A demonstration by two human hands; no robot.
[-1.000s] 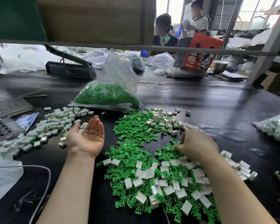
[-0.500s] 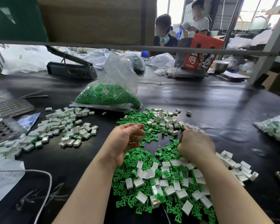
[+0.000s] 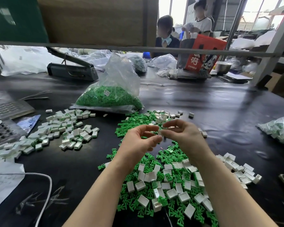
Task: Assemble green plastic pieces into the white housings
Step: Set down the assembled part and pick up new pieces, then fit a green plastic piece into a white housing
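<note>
Above green pieces [image 3: 154,164] | left hand [image 3: 138,143], right hand [image 3: 185,136] pinch white housing [image 3: 161,132]

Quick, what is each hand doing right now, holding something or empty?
Left hand: fingers pinch a small white housing.
Right hand: fingers curled at the same housing; what else it holds cannot be told.

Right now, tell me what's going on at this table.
A person is putting small parts together by hand. Both hands are raised over the black table: the left hand and right hand meet on one small white housing, pinched between their fingertips. Whether a green piece is already in it is too small to tell. Loose green pieces and empty housings lie mixed below; a pile of white housings with green showing sits to the left.
</note>
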